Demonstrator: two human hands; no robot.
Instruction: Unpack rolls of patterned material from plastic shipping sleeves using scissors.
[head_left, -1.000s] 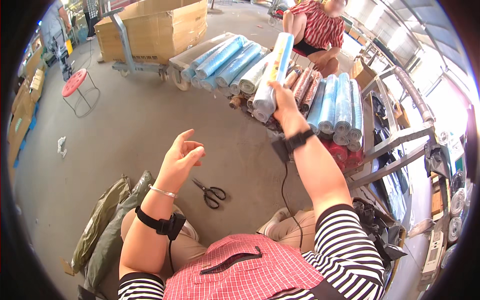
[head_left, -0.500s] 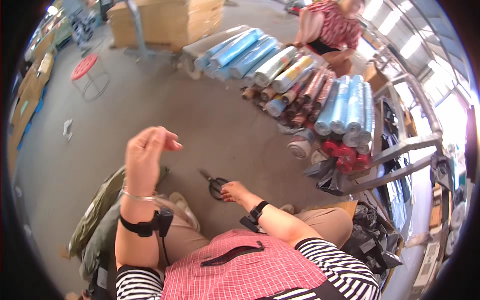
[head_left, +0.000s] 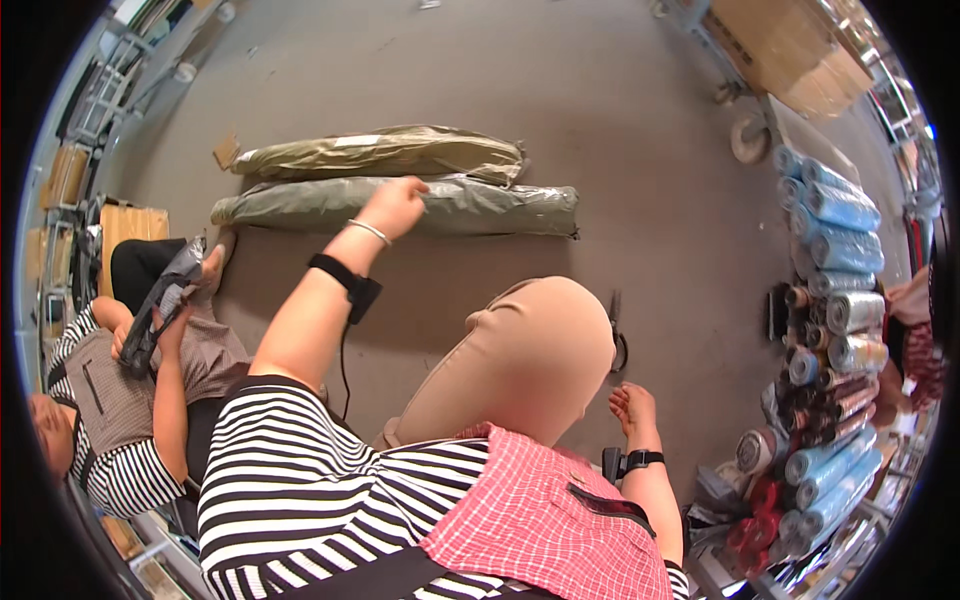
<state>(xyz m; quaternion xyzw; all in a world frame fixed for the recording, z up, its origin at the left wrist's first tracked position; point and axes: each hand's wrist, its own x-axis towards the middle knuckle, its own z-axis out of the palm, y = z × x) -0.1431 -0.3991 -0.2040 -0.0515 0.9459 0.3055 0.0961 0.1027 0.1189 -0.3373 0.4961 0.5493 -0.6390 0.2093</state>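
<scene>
My left hand (head_left: 393,207) is raised in front of the nearer of two long wrapped bundles, a grey-green bundle (head_left: 500,207) on the floor. Its fingers are curled with nothing visible in them; whether it touches the wrapping I cannot tell. Behind lies an olive bundle (head_left: 420,150) in shiny plastic. My right hand (head_left: 633,406) hangs low beside my knee, fingers loosely bent and apart, holding nothing. Just beyond it, black-handled scissors (head_left: 620,352) lie on the floor, partly hidden by the knee.
At left, a seated co-worker (head_left: 140,390) holds a dark plastic-wrapped package (head_left: 160,310). Blue, clear and brown film rolls (head_left: 845,250) are stacked at right, with another person behind them. A cardboard box (head_left: 790,50) and a cart wheel (head_left: 749,137) stand at far right.
My view has swung left, bringing the bundles to the middle and the seated co-worker into sight. My left hand is now in front of the grey-green bundle; my right hand stays near the scissors.
</scene>
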